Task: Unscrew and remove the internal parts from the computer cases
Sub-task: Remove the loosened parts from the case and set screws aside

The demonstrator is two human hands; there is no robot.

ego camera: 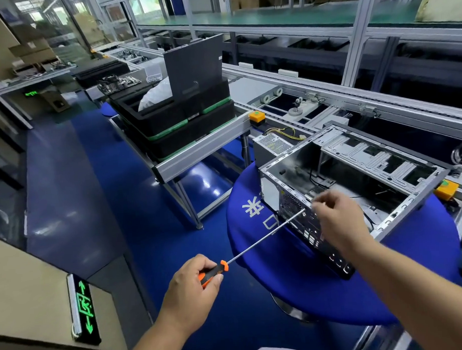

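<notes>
1. Surface (424, 259): round, blue-covered, under and beyond both hands; it carries the computer case.
2. Computer case (356, 181): lies open side up, just beyond the right hand, its rear panel facing the person. The interior looks largely stripped; a few cables remain.
3. Power supply (273, 147): sits outside the case, beyond it, well away from both hands.
4. Screwdriver (261, 242): long shaft runs from the left hand up to the case's rear edge, tip beside the right fingertips.
5. Left hand (192, 288): wrapped round the orange-black handle.
6. Right hand (336, 218): fingers pinched together at the tip; whether they hold a screw cannot be told.
7. Risk, as judged: the long shaft could skid off the screw head and strike the fingers, or a loosened screw could drop to the floor.
</notes>
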